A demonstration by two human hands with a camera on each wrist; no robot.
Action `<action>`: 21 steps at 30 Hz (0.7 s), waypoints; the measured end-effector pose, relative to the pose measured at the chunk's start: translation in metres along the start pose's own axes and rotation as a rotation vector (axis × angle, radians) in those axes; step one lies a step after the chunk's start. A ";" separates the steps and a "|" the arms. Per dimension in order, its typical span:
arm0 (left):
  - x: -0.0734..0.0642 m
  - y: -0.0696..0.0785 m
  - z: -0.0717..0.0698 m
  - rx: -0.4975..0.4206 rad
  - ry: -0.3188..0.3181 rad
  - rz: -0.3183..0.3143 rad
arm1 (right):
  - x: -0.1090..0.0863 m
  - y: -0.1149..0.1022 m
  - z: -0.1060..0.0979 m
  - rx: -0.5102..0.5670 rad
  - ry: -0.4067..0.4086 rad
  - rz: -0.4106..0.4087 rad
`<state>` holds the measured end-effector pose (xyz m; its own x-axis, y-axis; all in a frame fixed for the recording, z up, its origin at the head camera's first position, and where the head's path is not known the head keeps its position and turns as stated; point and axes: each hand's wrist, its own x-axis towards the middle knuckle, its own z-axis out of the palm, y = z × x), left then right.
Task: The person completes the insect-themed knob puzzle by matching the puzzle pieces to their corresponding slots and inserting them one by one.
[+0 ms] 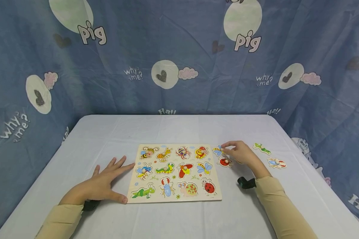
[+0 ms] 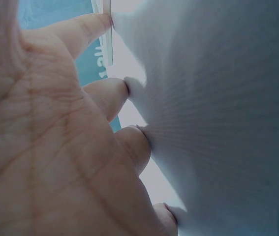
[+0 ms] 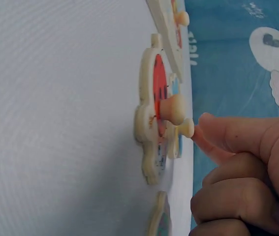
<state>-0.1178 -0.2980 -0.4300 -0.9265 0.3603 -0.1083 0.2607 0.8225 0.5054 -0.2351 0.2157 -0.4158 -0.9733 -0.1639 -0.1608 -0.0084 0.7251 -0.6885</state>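
A wooden insect puzzle board (image 1: 176, 181) lies on the table. My left hand (image 1: 100, 182) is spread at its left side, index fingertip at the edge and thumb at the near left corner. In the left wrist view the other fingertips (image 2: 117, 96) rest on the white cloth. Just right of the board lies a blue-winged bee puzzle piece (image 1: 217, 151). My right hand (image 1: 240, 154) has thumb and index fingertips right at its wooden knob (image 3: 186, 129); I cannot tell whether they pinch it. A ladybug piece (image 1: 224, 162) lies nearer me, below that hand.
Further right lie a grasshopper piece (image 1: 261, 148) and a beetle piece (image 1: 276, 163). Several knobbed pieces sit in the board's upper rows. Pictures without knobs show along its near row and at the blue-winged bee spot (image 1: 204, 168). A patterned blue curtain (image 1: 179, 43) hangs behind the table.
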 end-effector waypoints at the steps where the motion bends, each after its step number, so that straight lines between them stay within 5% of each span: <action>1: 0.000 0.000 0.000 0.001 -0.002 -0.001 | 0.001 0.001 0.001 -0.005 -0.001 0.000; 21: 0.000 0.001 -0.001 -0.009 0.005 -0.010 | 0.006 0.005 0.006 -0.040 0.028 -0.027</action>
<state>-0.1180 -0.2972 -0.4284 -0.9305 0.3496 -0.1089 0.2489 0.8221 0.5121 -0.2394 0.2146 -0.4240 -0.9787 -0.1653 -0.1218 -0.0436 0.7470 -0.6634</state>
